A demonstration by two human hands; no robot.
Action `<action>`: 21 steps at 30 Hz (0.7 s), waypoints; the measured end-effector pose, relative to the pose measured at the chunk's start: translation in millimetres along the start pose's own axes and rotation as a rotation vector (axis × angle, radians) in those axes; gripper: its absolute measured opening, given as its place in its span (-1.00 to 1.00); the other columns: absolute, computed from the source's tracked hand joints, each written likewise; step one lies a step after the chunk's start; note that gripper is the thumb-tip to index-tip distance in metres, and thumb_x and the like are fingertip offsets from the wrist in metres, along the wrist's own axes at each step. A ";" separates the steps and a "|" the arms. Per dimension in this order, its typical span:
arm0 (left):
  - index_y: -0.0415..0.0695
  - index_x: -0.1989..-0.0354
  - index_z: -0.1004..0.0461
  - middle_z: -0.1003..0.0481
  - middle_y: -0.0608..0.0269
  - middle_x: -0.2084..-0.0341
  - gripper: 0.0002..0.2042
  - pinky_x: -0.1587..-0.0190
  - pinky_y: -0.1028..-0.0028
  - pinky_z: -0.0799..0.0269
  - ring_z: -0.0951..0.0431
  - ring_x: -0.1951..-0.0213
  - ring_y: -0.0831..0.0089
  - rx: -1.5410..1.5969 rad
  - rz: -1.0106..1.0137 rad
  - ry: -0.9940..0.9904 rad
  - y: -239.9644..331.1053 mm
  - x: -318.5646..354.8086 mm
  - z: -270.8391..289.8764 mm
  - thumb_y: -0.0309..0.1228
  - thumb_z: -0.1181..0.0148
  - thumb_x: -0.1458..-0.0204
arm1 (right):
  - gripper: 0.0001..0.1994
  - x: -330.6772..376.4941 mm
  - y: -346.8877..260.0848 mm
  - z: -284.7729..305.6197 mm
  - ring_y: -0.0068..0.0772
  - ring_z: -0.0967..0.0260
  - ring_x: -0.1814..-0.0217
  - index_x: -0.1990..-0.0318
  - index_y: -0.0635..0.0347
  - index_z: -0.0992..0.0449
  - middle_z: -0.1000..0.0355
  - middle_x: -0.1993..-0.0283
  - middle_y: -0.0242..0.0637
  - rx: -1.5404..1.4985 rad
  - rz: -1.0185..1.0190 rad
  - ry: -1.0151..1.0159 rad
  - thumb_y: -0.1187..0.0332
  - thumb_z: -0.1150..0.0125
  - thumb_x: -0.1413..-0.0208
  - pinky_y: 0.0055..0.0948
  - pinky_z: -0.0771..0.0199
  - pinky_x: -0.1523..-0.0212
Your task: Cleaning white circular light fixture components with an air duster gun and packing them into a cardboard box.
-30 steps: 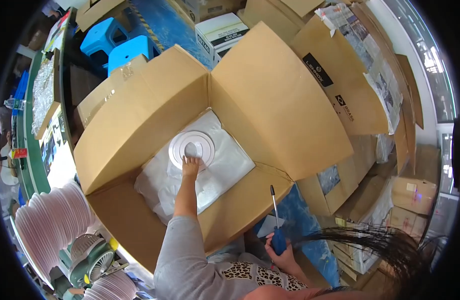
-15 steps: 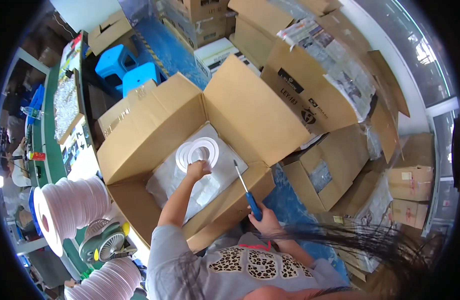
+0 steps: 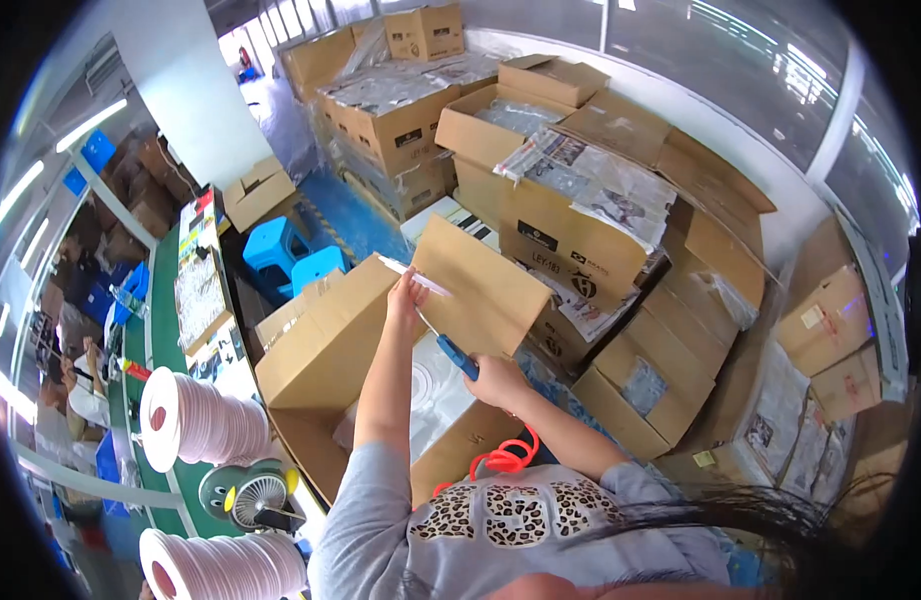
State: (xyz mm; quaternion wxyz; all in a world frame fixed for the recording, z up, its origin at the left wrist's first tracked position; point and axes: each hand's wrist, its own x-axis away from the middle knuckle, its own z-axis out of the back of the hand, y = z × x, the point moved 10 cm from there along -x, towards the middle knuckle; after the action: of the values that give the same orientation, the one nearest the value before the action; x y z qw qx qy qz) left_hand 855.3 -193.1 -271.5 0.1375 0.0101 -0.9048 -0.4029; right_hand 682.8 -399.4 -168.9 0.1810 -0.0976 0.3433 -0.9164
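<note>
Left hand point(image 3: 409, 290) fingers pinch a thin clear strip at frame centre; right hand point(image 3: 496, 380) is closed round a blue-handled tool point(image 3: 451, 350). The cardboard box point(image 3: 361, 350) stands open, its white bagged contents point(image 3: 436, 400) not lifted out.

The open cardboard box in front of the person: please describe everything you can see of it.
The open cardboard box is plain brown corrugated card, large, with its flaps raised. Inside lies clear plastic wrapping over something white. The left hand grips the top edge of the far flap; the right hand, holding a blue-handled tool, is over the opening. Other boxes stand behind.
</note>
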 end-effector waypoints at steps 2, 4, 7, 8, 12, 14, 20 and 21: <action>-0.08 0.34 -0.40 -0.42 0.45 0.48 -0.79 0.31 0.49 -0.38 -0.43 0.40 0.59 0.046 -0.009 0.001 9.6 -13.0 -3.7 -0.25 -0.20 0.05 | -0.77 -5.1 -5.1 15.4 0.01 -0.40 0.30 0.32 0.18 -0.44 -0.44 0.42 -0.03 -0.019 -0.032 0.064 0.26 -0.09 0.13 -0.13 -0.38 0.29; -0.07 0.33 -0.37 -0.41 0.41 0.45 -0.75 0.28 0.46 -0.39 -0.43 0.40 0.55 0.113 0.023 0.052 -0.6 -19.2 -39.0 -0.24 -0.24 0.10 | -0.76 -8.0 13.9 31.1 0.01 -0.40 0.27 0.33 0.18 -0.45 -0.44 0.38 -0.02 -0.050 -0.082 0.112 0.27 -0.09 0.16 -0.12 -0.39 0.26; -0.09 0.32 -0.36 -0.41 0.36 0.44 -0.71 0.23 0.42 -0.39 -0.44 0.38 0.48 0.146 0.027 0.093 4.6 -29.2 -48.5 -0.23 -0.26 0.14 | -0.76 -5.3 17.8 45.1 0.00 -0.41 0.25 0.33 0.19 -0.45 -0.45 0.36 -0.03 0.024 -0.113 0.161 0.27 -0.09 0.16 -0.14 -0.39 0.24; -0.16 0.19 -0.32 -0.41 0.22 0.27 -0.59 0.12 0.37 -0.39 -0.44 0.19 0.37 0.161 0.018 0.080 11.4 -33.0 -45.0 -0.22 -0.27 0.16 | -0.76 -6.0 15.2 46.6 0.00 -0.41 0.25 0.33 0.19 -0.45 -0.45 0.36 -0.03 0.018 -0.109 0.167 0.27 -0.09 0.16 -0.14 -0.39 0.24; -0.26 -0.05 -0.13 -0.20 0.08 -0.05 -0.35 -0.06 0.32 -0.28 -0.19 -0.14 0.29 0.290 0.002 0.138 8.3 -39.5 -65.3 -0.15 -0.26 0.14 | -0.77 -10.9 46.8 64.3 -0.03 -0.40 0.29 0.31 0.13 -0.45 -0.45 0.40 -0.07 0.003 -0.192 0.219 0.28 -0.07 0.16 -0.16 -0.39 0.27; -0.26 0.00 -0.17 -0.22 0.11 -0.04 -0.38 -0.07 0.26 -0.28 -0.24 -0.09 0.29 0.282 -0.039 0.094 13.5 -36.8 -73.1 -0.14 -0.25 0.15 | -0.77 -9.0 58.8 70.2 -0.03 -0.40 0.28 0.31 0.13 -0.45 -0.44 0.40 -0.07 -0.001 -0.232 0.249 0.28 -0.07 0.16 -0.17 -0.39 0.27; -0.11 0.01 -0.24 -0.35 0.27 0.16 -0.54 -0.01 0.22 -0.28 -0.35 0.07 0.33 0.416 -0.200 -0.132 51.0 -26.2 -108.0 -0.02 0.19 -0.06 | -0.78 -5.3 48.6 75.3 -0.03 -0.40 0.27 0.31 0.13 -0.44 -0.44 0.40 -0.07 -0.116 -0.146 0.185 0.27 -0.07 0.13 -0.17 -0.38 0.24; -0.13 0.02 -0.25 -0.33 0.27 0.16 -0.53 0.01 0.25 -0.26 -0.34 0.13 0.34 0.389 -0.276 -0.139 58.6 -25.5 -113.4 -0.02 0.16 -0.06 | -0.78 1.2 39.6 81.4 -0.03 -0.40 0.26 0.30 0.13 -0.45 -0.45 0.39 -0.06 -0.109 -0.154 0.214 0.26 -0.07 0.12 -0.18 -0.38 0.23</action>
State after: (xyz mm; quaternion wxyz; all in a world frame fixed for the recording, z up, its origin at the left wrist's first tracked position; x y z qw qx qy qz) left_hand 914.4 -232.5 -162.4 0.0139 0.1320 -0.9627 -0.2357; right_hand 716.9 -475.9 -134.5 0.0670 -0.0349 0.4012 -0.9129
